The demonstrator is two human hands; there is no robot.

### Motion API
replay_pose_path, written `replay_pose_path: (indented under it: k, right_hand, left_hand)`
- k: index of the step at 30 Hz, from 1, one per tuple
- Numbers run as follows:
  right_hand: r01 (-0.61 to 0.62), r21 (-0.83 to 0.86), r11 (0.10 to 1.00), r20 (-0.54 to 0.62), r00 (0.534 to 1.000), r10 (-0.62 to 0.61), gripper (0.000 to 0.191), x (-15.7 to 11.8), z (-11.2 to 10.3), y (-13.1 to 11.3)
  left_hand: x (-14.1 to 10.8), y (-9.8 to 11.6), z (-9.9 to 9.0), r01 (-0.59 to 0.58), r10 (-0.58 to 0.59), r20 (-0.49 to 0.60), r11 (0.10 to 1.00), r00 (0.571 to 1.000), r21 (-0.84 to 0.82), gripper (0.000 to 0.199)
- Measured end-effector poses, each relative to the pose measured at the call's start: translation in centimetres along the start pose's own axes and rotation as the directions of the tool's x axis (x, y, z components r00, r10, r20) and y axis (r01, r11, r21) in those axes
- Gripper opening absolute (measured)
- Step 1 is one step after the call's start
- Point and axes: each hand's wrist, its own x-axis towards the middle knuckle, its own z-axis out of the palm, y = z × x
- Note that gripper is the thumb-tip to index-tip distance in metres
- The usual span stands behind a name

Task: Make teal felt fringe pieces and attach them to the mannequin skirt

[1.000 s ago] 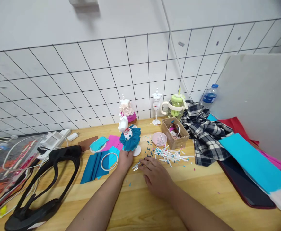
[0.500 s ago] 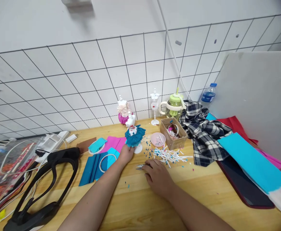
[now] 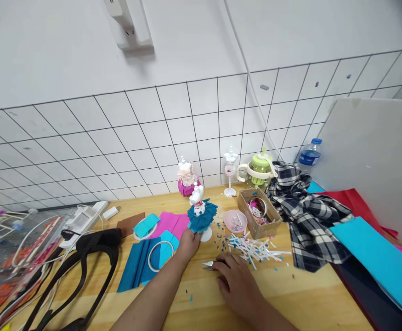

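Observation:
A small white mannequin [image 3: 197, 196] in a teal ruffled paper skirt [image 3: 202, 217] stands on a round white base. My left hand [image 3: 189, 244] is closed at the skirt's lower left edge. My right hand [image 3: 234, 276] rests on the wooden table with its fingers curled around small scissors [image 3: 209, 265], whose metal tips point left. Behind the right hand lie white paper strips [image 3: 254, 247] and teal scraps. A pink dish [image 3: 235, 221] with tiny pieces sits beyond them.
Behind are a pink-skirted mannequin [image 3: 187, 177], a bare mannequin [image 3: 230, 170], a green-lidded jug [image 3: 260, 170] and a cardboard box [image 3: 273, 225]. Teal paper [image 3: 132, 266] and a black frame [image 3: 109, 271] lie left; a plaid cloth [image 3: 300, 211] and blue paper [image 3: 376, 257] lie right.
The view has tilted upward, so everything sits lower and slightly to the right. Both hands keep their holds, and the mannequin remains beside my left hand.

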Motion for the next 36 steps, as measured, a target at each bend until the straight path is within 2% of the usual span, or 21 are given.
replay_pose_path:
  k: [19, 27, 32, 36]
  right_hand:
    - [0.025, -0.055, 0.998, 0.004, 1.000, -0.025, 0.035, -0.4, -0.4, -0.2]
    - [0.036, -0.063, 0.997, -0.010, 0.999, -0.036, 0.032, -0.4, -0.3, -0.4]
    - [0.034, -0.058, 0.998, -0.014, 0.999, -0.035, 0.034, -0.4, -0.4, -0.2]
    - [0.029, -0.046, 0.999, -0.015, 0.999, -0.030, 0.032, -0.4, -0.3, -0.1]
  left_hand:
    - [0.2, 0.4, -0.6, 0.078, -0.083, 0.075, 0.995, 0.994, 0.070, 0.019]
    - [-0.4, 1.9, -0.2, 0.164, -0.167, 0.004, 0.973, 0.986, 0.165, 0.019]
    - [-0.3, 2.3, -0.2, 0.138, -0.144, 0.023, 0.976, 0.989, 0.170, 0.018]
    - [-0.6, 2.6, -1.8, 0.068, -0.081, 0.076, 0.984, 0.994, 0.164, 0.017]
